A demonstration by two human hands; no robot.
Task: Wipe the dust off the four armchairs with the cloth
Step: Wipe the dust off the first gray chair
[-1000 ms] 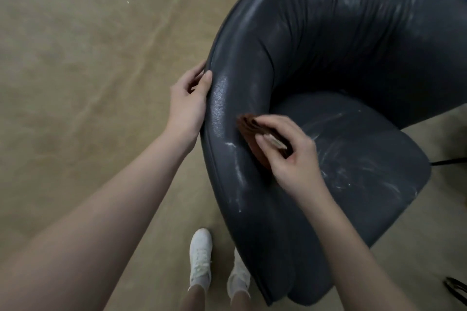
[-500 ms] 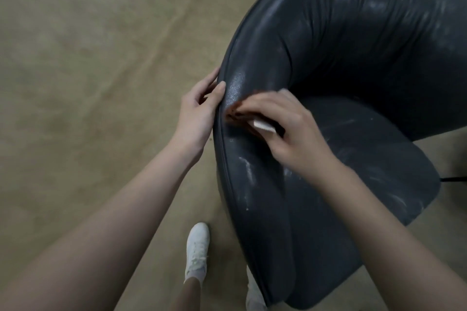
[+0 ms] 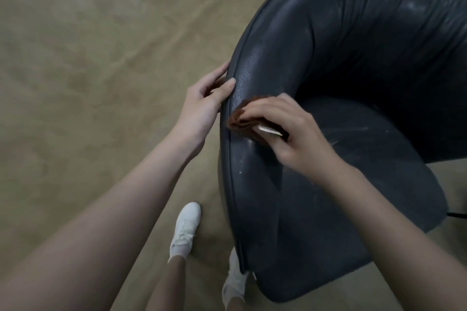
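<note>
Over on the left lies a wrinkled tan carpet (image 3: 88, 70), and a white laced trainer (image 3: 185, 230) is planted on it close to the chair's side. The left hand (image 3: 202, 103) grasps the outer rim of the arm of a dark grey, rounded, leather-look armchair (image 3: 353, 45), thumb on top and fingers curled behind the piping. Just beside it, the right hand (image 3: 290, 134) pinches a folded rust-brown cloth (image 3: 242, 120) and presses it onto the top of that same arm. Farther right, the seat cushion (image 3: 366, 171) shows pale dust streaks.

I'd say the trouble from here is dust being pushed down off the arm onto the seat, since the wad is small and the strokes run along a sloped surface. If the bracing grip slackens, the chair could shift under the pressure. Only this one armchair is in view, so the other three can't be judged.

A small white tag (image 3: 269, 131) pokes out of the cloth; nothing on it is readable, and I see no brand on the chair.
</note>
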